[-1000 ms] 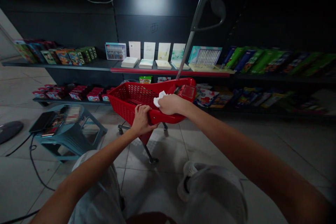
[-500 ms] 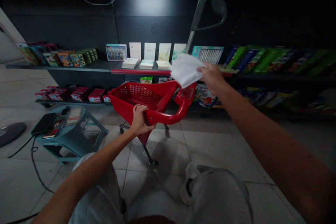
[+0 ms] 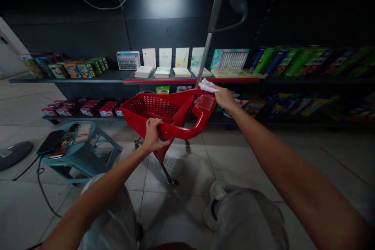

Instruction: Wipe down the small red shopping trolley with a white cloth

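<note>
A red plastic shopping basket on wheels [image 3: 152, 111] stands tilted on the tiled floor in front of me. My left hand [image 3: 154, 134] grips its near rim. My right hand [image 3: 225, 97] reaches out to the basket's far right corner and pinches a white cloth [image 3: 207, 85], which rests against the rim there. A grey metal pull handle [image 3: 215, 11] rises from the basket towards the ceiling.
Dark shelves [image 3: 187, 80] with cards, boxes and packets run along the wall behind. A teal plastic stool [image 3: 79, 152] with a phone and a packet on it stands at the left, beside a cable on the floor. My knees are at the bottom.
My right hand lifted the cloth off the near rim, swung it up and out, and has now lowered it onto the basket's far right corner. My left hand kept its grip.
</note>
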Available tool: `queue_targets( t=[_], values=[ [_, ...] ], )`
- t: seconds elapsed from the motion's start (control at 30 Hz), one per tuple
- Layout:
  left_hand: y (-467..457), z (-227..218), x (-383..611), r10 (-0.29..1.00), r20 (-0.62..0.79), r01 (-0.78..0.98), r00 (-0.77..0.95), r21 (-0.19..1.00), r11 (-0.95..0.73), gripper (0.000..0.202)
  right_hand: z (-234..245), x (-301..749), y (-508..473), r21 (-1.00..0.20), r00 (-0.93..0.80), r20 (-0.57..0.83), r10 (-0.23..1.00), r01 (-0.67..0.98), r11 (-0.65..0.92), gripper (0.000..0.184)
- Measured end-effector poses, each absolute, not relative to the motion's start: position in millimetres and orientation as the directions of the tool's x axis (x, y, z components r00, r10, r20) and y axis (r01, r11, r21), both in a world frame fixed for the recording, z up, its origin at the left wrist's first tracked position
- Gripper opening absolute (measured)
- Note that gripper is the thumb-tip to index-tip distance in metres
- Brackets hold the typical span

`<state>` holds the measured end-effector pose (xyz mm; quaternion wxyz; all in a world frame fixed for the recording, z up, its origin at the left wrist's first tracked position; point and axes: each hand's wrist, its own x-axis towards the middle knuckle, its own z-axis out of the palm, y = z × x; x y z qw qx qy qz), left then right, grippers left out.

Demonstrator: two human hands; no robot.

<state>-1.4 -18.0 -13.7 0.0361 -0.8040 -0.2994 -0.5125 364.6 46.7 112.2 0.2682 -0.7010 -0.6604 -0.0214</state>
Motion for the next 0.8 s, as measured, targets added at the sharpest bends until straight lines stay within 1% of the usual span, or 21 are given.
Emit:
queue_targets(
  t=[0.1,0.23,0.33,0.43,0.6,0.7,0.8],
  values=[
    [-15,-16,-5,0.474,0.824,0.539,0.312,0.257,-0.802,0.084,108,357,37,-0.46,0.187,0.395,0.899,0.888,0.017,0.06],
    [-11,-20,-9,0.486,0.816,0.55,0.313,0.261,-0.793,0.085,99,339,15,-0.505,0.261,0.456,0.851,0.863,0.006,0.06],
    [-9,-23,-11,0.452,0.842,0.543,0.294,0.242,-0.804,0.085,92,324,-8,-0.53,0.275,0.506,0.817,0.847,0.043,0.06],
    [-8,-22,-13,0.417,0.862,0.529,0.29,0.218,-0.82,0.085,92,309,-29,-0.529,0.203,0.55,0.81,0.835,0.15,0.06],
    [-8,-20,-13,0.47,0.822,0.566,0.322,0.23,-0.791,0.083,91,277,-64,-0.487,0.052,0.597,0.801,0.817,0.31,0.063],
    [-7,-21,-13,0.48,0.817,0.568,0.319,0.24,-0.787,0.083,85,251,-92,-0.478,0.011,0.633,0.774,0.792,0.38,0.062],
    [-7,-20,-13,0.488,0.814,0.571,0.315,0.249,-0.783,0.084,78,230,-118,-0.479,-0.013,0.646,0.763,0.772,0.418,0.061]
  ],
)
